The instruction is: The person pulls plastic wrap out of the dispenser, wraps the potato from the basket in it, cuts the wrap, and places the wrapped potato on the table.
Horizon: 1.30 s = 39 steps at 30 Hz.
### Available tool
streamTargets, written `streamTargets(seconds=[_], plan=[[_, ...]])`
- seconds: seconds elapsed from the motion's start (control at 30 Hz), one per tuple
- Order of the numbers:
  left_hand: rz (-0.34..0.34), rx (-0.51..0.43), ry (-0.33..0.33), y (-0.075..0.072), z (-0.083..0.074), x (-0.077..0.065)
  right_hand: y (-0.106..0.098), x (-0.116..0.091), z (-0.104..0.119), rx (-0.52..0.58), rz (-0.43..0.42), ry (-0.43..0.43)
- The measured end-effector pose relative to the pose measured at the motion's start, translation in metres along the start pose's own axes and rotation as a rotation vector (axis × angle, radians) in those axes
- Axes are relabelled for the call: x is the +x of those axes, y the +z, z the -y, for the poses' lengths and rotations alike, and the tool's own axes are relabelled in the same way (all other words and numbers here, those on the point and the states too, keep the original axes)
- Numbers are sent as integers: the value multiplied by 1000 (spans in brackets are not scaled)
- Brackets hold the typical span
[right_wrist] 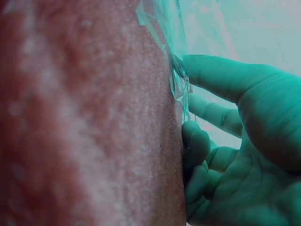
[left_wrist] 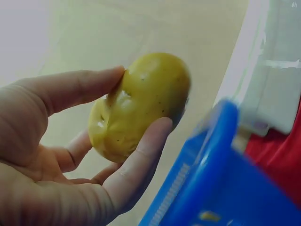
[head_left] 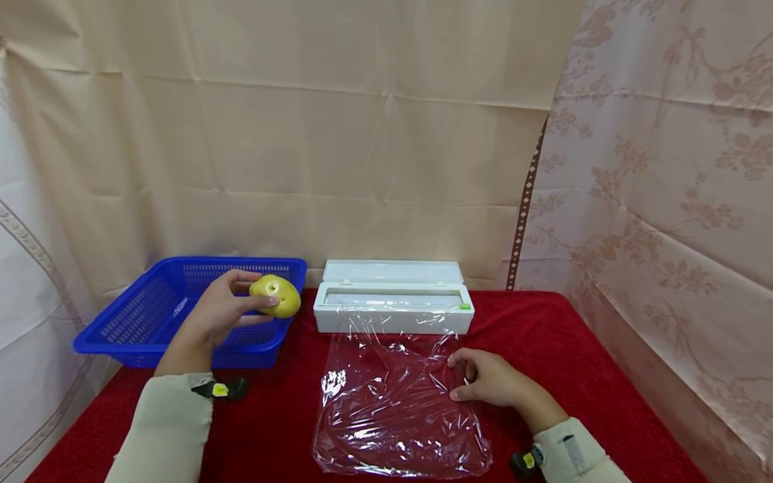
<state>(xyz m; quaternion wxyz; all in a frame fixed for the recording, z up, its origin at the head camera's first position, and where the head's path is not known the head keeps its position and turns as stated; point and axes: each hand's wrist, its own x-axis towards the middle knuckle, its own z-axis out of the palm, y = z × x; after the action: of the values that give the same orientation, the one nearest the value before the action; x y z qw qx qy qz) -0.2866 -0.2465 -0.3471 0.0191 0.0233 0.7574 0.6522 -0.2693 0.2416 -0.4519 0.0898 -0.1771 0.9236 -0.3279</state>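
A yellow potato (head_left: 275, 296) with small dimples is gripped in my left hand (head_left: 226, 305), thumb on one side and fingers on the other. The left wrist view shows the potato (left_wrist: 141, 103) raised beside the rim of the blue basket (left_wrist: 202, 174). On the table lies a sheet of clear cling film (head_left: 398, 409), wrinkled and shiny, running from a white cling film dispenser (head_left: 392, 323) with its lid up. My right hand (head_left: 492, 379) rests at the film's right edge, thumb and forefinger apart; its fingertips touch the film (right_wrist: 179, 87) in the right wrist view.
The blue basket (head_left: 84, 343) stands at the table's left, under my left forearm. A green slider (head_left: 464, 306) sits at the dispenser's right end. Red cloth (head_left: 543, 335) covers the table. A beige curtain (head_left: 362, 134) hangs behind, a patterned one (head_left: 676, 201) at the right.
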Motion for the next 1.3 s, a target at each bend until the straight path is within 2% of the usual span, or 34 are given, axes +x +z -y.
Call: streamTargets(seconds=[0.2,0.33,0.5,0.73,1.03,1.3], plan=[[-29,-2,41,24,1,-15,1,1,1,-11,2,-7],[-21,-13,55,39,-1,-21,0,1,2,-7,4,-12],[43,36,78,54,-3,-23,-2,1,2,-18,-3,-23],[55,157,106,73,-2,-27,-2,-1,1,-32,-15,-54],[85,214,117,92,6,-28,0,-2,1,-30,-30,-38],[140,282,140,117,16,-27,0,-2,0,-32,-32,-54]])
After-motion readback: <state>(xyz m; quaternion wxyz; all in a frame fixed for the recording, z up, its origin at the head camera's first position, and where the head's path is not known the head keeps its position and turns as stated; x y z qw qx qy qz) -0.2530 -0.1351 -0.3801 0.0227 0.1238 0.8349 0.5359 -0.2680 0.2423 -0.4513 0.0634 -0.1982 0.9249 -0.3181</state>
